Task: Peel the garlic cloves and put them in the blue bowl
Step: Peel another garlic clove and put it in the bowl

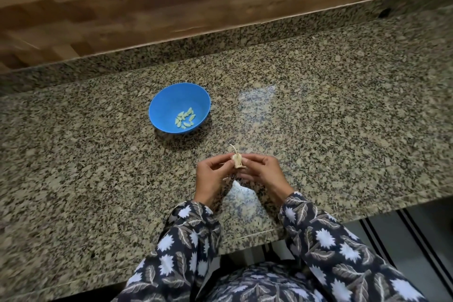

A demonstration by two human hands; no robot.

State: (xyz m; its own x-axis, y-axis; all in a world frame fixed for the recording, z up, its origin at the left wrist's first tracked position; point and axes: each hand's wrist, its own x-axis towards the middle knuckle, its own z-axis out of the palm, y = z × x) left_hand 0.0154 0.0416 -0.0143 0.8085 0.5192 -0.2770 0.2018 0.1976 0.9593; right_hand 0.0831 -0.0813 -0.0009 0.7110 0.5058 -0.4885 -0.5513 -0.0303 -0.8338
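Peeling step in progress. Left hand (212, 174) and right hand (263, 171) both pinch one garlic piece (236, 160) between fingertips above the desk (343, 105), dry skin on. Blue bowl (179, 108), beyond and left of the hands, holds peeled cloves (185, 118). Next, likely: strip skin, drop clove in bowl.

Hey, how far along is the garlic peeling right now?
Done: a small pile of peeled cloves already lies in the blue bowl. In hand: the left hand and right hand both pinch a papery garlic piece above the granite counter, its skin on. Left: peel it and drop it in the bowl; no other unpeeled garlic shows.
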